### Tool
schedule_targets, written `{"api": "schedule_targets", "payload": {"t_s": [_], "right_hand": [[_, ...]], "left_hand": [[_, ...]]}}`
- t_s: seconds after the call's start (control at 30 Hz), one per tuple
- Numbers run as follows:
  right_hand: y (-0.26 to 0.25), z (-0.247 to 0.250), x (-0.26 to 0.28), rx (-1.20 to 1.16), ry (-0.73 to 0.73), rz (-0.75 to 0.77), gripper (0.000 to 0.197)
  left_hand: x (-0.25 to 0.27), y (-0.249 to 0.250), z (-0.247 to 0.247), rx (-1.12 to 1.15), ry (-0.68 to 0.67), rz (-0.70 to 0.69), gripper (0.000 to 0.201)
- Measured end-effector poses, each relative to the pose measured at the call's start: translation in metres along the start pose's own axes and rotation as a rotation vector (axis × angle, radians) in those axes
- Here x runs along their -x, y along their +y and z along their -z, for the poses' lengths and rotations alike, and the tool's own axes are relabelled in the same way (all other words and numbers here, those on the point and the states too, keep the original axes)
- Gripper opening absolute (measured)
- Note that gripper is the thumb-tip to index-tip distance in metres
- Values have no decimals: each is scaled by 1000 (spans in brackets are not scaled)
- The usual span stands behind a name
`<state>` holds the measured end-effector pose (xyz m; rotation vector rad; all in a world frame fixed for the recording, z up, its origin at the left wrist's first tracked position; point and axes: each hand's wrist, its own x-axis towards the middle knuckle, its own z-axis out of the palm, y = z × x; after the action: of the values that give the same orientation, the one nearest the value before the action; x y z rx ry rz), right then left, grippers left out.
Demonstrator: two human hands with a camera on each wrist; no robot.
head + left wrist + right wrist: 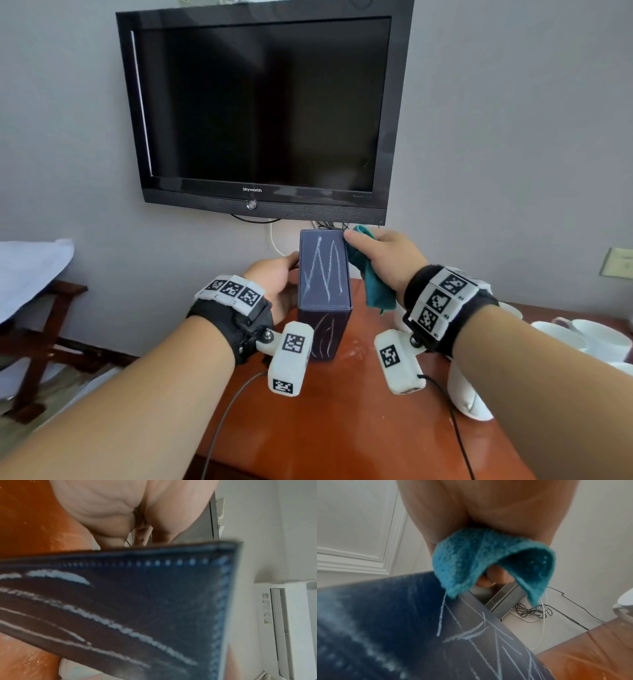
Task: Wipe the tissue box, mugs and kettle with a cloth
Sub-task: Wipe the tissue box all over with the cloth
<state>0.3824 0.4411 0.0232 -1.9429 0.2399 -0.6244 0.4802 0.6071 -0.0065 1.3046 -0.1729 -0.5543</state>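
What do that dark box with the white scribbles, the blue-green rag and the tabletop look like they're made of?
Tissue box: probably leather or imitation leather, matte dark navy; a stitched line runs along its edges, and white chalky streaks sit on it.
Cloth: fuzzy teal fabric, likely microfibre or terry; it folds limply.
Table: reddish wood or veneer, glossy; it shows reflections.

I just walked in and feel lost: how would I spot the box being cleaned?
Look below the wall television, over the reddish wooden table. The tissue box is held up between both hands. It is the only dark navy thing there, scrawled with white chalky lines, unlike the white mugs.
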Motion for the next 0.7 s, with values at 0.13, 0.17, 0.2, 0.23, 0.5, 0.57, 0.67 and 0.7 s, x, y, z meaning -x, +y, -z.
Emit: {"api": "schedule_targets", "payload": {"t_s": [0.13, 0.17, 0.2, 0.23, 0.5, 0.57, 0.67, 0.7], "right_hand": [[1, -7, -7, -13, 19, -50, 65], [-1, -8, -6, -27, 21, -55, 59], [-2, -8, -6, -40, 21, -53, 50], [-3, -8, -5, -56, 18, -45, 42], [-7, -7, -4, -66, 70, -14, 36], [-7, -9, -6, -75, 78, -22, 37], [-7, -9, -4, -129, 63, -29, 32], [-5, -8, -4, -133, 57, -28, 31]], "left_hand": [[-3, 1, 11, -168, 7, -69, 32], [-11, 3, 16, -304, -4, -108, 41], [-14, 6, 20, -454, -23, -126, 48], [-10, 9, 22, -563, -32, -162, 47], [12, 21, 11, -535, 8, -527, 46], [15, 18, 2, -493, -53, -578, 52], [13, 11, -3, -530, -64, -642, 44], [12, 8, -4, -543, -61, -655, 39]]}}
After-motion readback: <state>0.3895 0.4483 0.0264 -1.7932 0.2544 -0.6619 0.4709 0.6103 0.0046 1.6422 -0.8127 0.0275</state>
